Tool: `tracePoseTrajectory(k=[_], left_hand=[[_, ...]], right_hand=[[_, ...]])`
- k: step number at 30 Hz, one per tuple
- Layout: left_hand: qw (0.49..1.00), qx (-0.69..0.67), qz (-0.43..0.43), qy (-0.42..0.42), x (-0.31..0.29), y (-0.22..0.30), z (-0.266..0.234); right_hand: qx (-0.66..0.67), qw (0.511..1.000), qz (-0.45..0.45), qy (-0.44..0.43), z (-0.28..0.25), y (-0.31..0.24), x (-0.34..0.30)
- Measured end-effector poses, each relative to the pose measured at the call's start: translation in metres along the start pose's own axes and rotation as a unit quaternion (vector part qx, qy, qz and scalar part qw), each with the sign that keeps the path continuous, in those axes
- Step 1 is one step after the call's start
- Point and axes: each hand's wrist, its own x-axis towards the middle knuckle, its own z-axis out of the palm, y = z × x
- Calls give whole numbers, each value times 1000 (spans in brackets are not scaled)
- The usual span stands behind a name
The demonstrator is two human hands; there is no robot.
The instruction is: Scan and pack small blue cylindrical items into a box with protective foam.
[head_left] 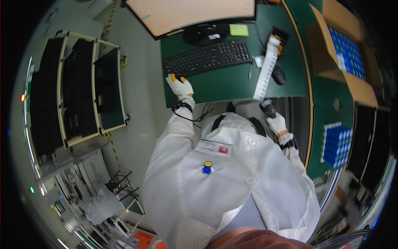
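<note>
My left hand [180,86], in a white glove with yellow fingertips, rests at the near left corner of a black keyboard [207,57]. Its fingers are apart over the keys and hold nothing. In my right hand [277,123], also gloved, is a dark handheld scanner [268,108], just off the desk's front edge. The scanner's head points up toward the end of a white label strip [265,74], which runs from a roll at the back of the desk to the front edge. Beside the strip lies a black mouse [278,75].
A monitor [195,14] stands at the back of the green desk [224,87], with yellow-green sticky notes [239,30] before it. On the right bench are an open carton [325,54] of blue cells and a blue cell block [338,145]. A shelf rack [99,83] stands left.
</note>
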Motion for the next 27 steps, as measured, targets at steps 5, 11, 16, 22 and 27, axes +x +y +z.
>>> tracePoseTrajectory(k=[5, 11, 16, 22, 27], left_hand=[[982, 13, -174, -67, 23, 3, -9], [975, 7, -210, -75, 43, -22, -4], [986, -15, -150, -75, 39, -15, -8], [988, -4, -117, -105, 36, -13, -14], [990, 5, -99, -98, 37, -10, -14]], right_hand=[[70, 997, 29, 0, 8, 19, 3], [116, 992, 41, -2, 1, -12, 8], [105, 994, 17, 21, 6, -10, 21], [108, 994, 22, 12, 4, -23, 23], [91, 996, 5, 19, 6, -20, 26]])
